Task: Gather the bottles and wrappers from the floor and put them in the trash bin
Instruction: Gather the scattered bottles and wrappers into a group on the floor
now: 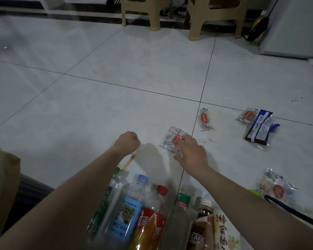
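Right hand (192, 150), fingers (184, 141) spread flat on the clear snack wrapper (170, 139) lying on the floor (116, 87): thin film probably lifts best if pinched against the thumb first.

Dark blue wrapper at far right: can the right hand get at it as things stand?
Probably yes. The right hand rests on a clear orange-labelled wrapper; the dark blue wrapper lies farther right on open floor, nothing standing between. The person may need to lean.
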